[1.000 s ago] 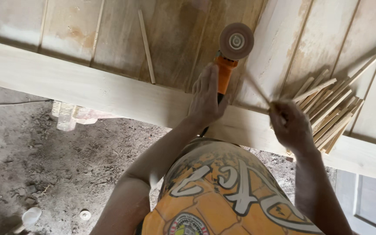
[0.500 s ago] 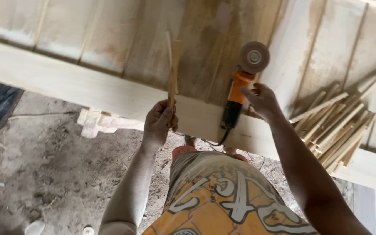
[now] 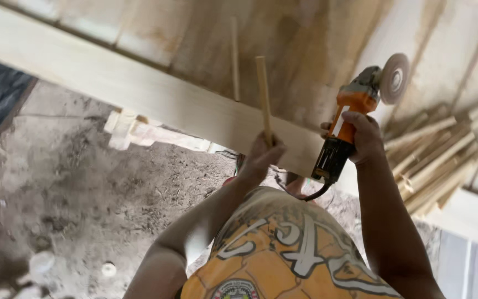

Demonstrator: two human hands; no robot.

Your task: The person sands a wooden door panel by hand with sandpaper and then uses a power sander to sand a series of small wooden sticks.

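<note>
The left hand (image 3: 261,158) has its grip closed round the lower end of a thin wooden stick (image 3: 263,94), holding it upright so the free end stands clear above the bench (image 3: 139,88); held low like this, most of its length is left bare. The right hand (image 3: 363,135) is wrapped tight round the orange body of a grinder (image 3: 349,124), lifted off the bench and tilted, with the disc (image 3: 394,77) at the upper right, facing away from both hands. A black cord leaves the grinder's dark rear end and drops toward the person's waist.

The stick is pale, straight and slim, seemingly square-edged. The disc is round and brownish, with a fuzzy, worn face and a light metal hub. The bench is made of broad, pale, dusty planks with a thick front rail. A second stick (image 3: 234,61) lies flat on the planks just behind the held one. A loose pile of similar sticks (image 3: 438,160) lies at the right, near the grinder hand. Below is rough grey floor (image 3: 73,194) with rubble
</note>
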